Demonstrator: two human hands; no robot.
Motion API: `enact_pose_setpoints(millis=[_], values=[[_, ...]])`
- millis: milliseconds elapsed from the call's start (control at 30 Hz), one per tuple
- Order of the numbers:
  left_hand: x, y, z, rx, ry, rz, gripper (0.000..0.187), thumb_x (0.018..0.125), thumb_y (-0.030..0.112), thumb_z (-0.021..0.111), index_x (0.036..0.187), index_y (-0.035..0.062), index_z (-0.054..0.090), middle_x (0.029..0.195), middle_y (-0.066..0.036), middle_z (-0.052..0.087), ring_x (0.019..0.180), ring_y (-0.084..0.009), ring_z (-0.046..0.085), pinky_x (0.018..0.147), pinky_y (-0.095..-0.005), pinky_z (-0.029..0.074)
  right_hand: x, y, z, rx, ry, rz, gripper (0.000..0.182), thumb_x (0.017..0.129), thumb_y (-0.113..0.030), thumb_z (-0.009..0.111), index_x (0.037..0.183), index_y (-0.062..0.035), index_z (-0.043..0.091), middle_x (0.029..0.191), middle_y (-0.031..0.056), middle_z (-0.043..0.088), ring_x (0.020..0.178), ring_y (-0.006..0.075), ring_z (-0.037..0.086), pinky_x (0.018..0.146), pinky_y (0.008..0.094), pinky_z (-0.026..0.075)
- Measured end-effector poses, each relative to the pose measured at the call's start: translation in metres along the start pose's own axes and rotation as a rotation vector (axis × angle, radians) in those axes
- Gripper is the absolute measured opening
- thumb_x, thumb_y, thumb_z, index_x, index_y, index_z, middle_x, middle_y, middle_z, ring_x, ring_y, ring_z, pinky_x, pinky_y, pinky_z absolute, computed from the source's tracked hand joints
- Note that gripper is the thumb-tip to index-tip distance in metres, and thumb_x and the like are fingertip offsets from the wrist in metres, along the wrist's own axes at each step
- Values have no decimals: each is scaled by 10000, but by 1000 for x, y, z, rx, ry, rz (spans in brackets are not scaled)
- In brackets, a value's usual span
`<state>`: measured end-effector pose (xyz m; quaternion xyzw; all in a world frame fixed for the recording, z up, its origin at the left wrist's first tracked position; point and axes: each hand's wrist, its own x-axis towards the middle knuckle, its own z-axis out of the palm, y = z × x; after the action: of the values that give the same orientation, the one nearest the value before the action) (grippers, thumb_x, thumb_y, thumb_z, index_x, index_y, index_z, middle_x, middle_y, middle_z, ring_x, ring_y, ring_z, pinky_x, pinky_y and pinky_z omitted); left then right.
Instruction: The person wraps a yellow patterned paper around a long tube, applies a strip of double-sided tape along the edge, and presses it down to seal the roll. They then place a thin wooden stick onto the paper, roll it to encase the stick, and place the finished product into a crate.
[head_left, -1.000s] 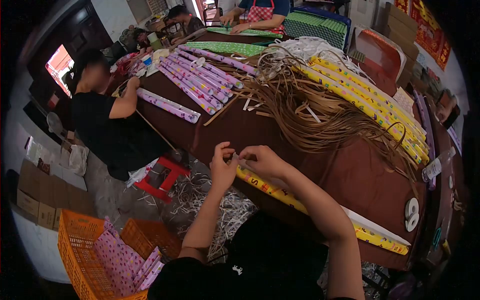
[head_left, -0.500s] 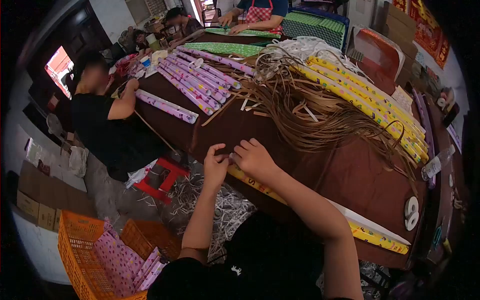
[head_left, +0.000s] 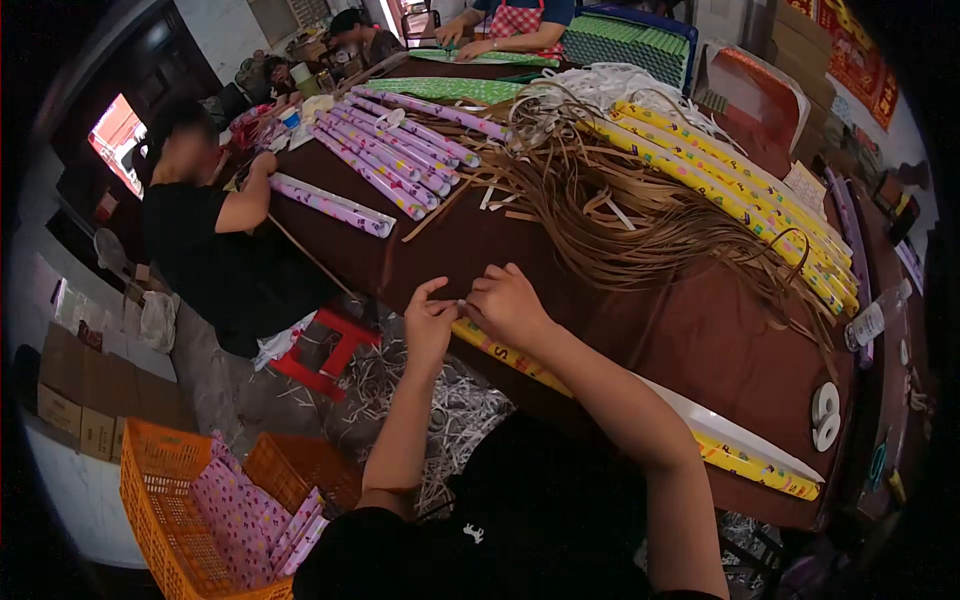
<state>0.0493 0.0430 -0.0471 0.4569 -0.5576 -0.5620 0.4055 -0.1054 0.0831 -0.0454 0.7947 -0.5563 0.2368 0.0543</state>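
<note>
A yellow patterned paper roll (head_left: 757, 468) lies along the near table edge, its white inner side showing near the right end. At its left end, my left hand (head_left: 430, 328) is pinched, with the index finger bent above the thumb. My right hand (head_left: 507, 307) meets it there, fingers curled over the roll's end. A tiny pale bit shows between the fingertips, too small to name. My right forearm crosses over the middle of the roll and hides part of it.
Brown strips (head_left: 640, 240) lie heaped ahead, beside more yellow rolls (head_left: 720, 190). Purple rolls (head_left: 385, 150) lie farther left. Two tape rolls (head_left: 825, 418) and a plastic bottle (head_left: 870, 322) are at right. A co-worker (head_left: 230, 230) sits left; an orange crate (head_left: 150, 480) stands below.
Both hands stay at the roll's left end. My right hand's fingers have lifted and shifted slightly, and the left fingers have drawn closer together. The white inner flap shows a little wider.
</note>
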Motion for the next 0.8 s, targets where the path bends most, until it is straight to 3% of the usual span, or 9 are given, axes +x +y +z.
enact_pose_setpoints(millis=[100, 233, 533, 800], values=[[1, -1, 0, 8, 4, -4, 468, 823, -96, 579, 1276, -10, 503, 918, -120, 684, 861, -147, 655, 781, -261, 512, 0, 1, 7, 1, 165, -40, 127, 776, -182, 676, 688, -92, 678, 729, 8, 604, 802, 202, 540, 759, 363, 388], [-1, -3, 2, -63, 9, 16, 442, 859, -87, 552, 1292, -6, 514, 874, -86, 661, 839, -133, 627, 799, -260, 490, 0, 1, 10, 5, 176, -33, 119, 769, -182, 669, 688, -95, 678, 728, 8, 605, 795, 200, 541, 758, 361, 384], [2, -11, -3, -84, -21, 50, 468, 859, -85, 568, 1313, -11, 485, 910, -110, 674, 883, -155, 645, 836, -281, 506, -1, -1, 10, 86, 166, 15, 138, 760, -191, 672, 675, -83, 674, 739, 35, 619, 820, 213, 547, 772, 371, 382], [2, -18, 3, -35, 5, 98, 433, 854, -89, 564, 1267, 20, 496, 909, -92, 664, 873, -125, 627, 805, -250, 492, -1, -3, 11, 58, 175, 39, 131, 734, -204, 688, 692, -82, 672, 740, 39, 616, 824, 216, 547, 776, 370, 381]])
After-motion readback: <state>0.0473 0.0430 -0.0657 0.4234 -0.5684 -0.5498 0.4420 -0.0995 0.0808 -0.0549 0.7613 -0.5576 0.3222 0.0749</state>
